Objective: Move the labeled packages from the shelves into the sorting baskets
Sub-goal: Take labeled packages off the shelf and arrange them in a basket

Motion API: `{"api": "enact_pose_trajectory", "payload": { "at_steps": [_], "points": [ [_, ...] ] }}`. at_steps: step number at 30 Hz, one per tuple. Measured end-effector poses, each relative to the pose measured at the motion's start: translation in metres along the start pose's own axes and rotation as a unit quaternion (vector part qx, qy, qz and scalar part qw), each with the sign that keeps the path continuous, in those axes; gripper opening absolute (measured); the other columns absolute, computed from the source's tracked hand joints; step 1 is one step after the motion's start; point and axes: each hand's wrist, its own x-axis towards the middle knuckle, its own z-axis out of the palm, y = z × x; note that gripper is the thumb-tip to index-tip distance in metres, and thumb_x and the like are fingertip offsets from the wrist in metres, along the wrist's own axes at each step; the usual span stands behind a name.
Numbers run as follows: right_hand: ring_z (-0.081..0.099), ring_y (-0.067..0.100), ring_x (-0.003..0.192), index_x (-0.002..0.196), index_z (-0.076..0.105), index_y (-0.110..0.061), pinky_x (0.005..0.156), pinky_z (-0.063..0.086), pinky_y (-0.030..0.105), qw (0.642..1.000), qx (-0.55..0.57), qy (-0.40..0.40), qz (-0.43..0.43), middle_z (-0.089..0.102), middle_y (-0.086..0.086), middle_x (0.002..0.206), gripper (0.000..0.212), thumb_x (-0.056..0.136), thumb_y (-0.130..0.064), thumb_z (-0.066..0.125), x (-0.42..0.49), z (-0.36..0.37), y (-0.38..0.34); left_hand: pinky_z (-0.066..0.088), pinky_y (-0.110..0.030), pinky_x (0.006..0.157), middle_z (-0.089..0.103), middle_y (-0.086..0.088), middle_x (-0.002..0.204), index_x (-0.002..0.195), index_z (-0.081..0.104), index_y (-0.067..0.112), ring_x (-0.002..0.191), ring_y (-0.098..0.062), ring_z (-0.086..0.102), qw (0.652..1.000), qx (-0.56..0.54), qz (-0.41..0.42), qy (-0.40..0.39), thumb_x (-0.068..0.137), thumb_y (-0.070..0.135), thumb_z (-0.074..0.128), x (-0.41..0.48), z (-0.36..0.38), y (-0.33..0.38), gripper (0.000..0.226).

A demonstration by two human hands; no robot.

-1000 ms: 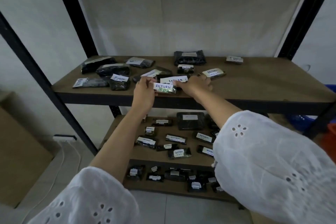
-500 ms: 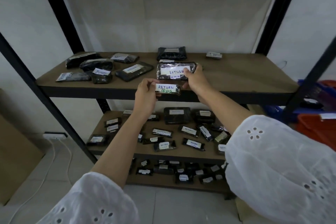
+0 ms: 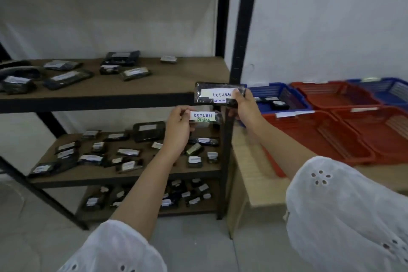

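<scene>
My left hand point(image 3: 178, 127) pinches a small dark package point(image 3: 204, 116) whose white label reads RETURN, held in the air in front of the shelf's right post. Above and to the right, my right hand point(image 3: 246, 108) grips a larger dark package point(image 3: 217, 95), also labeled RETURN, by its right end. Both packages are off the shelves, left of the baskets. A blue basket point(image 3: 284, 93) holds a few dark packages. Red baskets point(image 3: 331, 134) sit in front of and beside it.
The top shelf point(image 3: 172, 81) carries several labeled dark packages; the middle shelf point(image 3: 159, 169) and the bottom shelf hold many more. A black upright post point(image 3: 241, 28) stands between shelf and baskets. The baskets rest on a low wooden bench point(image 3: 249, 161). Another blue basket point(image 3: 388, 90) is far right.
The view has swung right, bringing the baskets into sight. Both hands have carried their RETURN packages off the top shelf and rightward, toward the baskets.
</scene>
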Motion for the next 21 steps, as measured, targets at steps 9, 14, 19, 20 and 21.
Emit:
{"api": "enact_pose_trajectory", "payload": {
  "at_steps": [9,14,19,20,21],
  "points": [
    [0.059,0.022,0.098,0.114,0.050,-0.012,0.086,0.050,0.032,0.992,0.018,0.108,0.063,0.059,0.010,0.114,0.024,0.098,-0.027,0.040,0.029,-0.142,0.034,0.050,-0.024,0.069,0.058,-0.007,0.109,0.087,0.054,0.028,0.089,-0.018,0.061,0.995,0.004,-0.013,-0.095,0.101,0.016,0.036,0.014,0.144,-0.001,0.026],
    [0.055,0.014,0.073,0.117,0.045,-0.012,0.050,0.048,0.019,0.986,0.029,0.124,0.112,0.059,0.009,0.106,0.023,0.099,-0.024,0.038,0.080,-0.191,0.058,0.056,-0.031,0.075,0.058,-0.010,0.110,0.087,0.054,0.025,0.090,-0.017,0.061,0.993,-0.007,-0.014,-0.118,0.101,0.014,0.037,0.051,0.206,-0.016,0.024],
    [0.056,0.016,0.069,0.130,0.043,-0.007,0.045,0.044,0.019,0.982,0.007,0.141,0.129,0.059,0.012,0.110,0.036,0.099,-0.024,0.036,0.156,-0.223,0.079,0.053,-0.022,0.064,0.057,0.000,0.099,0.085,0.055,0.025,0.081,-0.012,0.060,0.995,-0.014,-0.024,-0.100,0.101,0.012,0.036,0.116,0.260,-0.037,0.028],
    [0.060,0.019,0.078,0.130,0.043,-0.006,0.050,0.048,0.021,0.981,0.001,0.141,0.136,0.060,0.013,0.115,0.036,0.099,-0.023,0.036,0.170,-0.229,0.083,0.053,-0.026,0.067,0.057,-0.001,0.100,0.085,0.055,0.026,0.083,-0.015,0.061,0.995,-0.016,-0.039,-0.096,0.101,0.012,0.036,0.129,0.270,-0.043,0.028],
    [0.062,0.022,0.089,0.130,0.044,-0.006,0.057,0.051,0.023,0.979,-0.011,0.143,0.144,0.060,0.014,0.119,0.036,0.099,-0.023,0.037,0.185,-0.234,0.086,0.053,-0.028,0.068,0.058,-0.001,0.099,0.085,0.055,0.026,0.084,-0.018,0.061,0.994,-0.018,-0.050,-0.096,0.101,0.012,0.036,0.142,0.280,-0.048,0.028]
  ]
}}
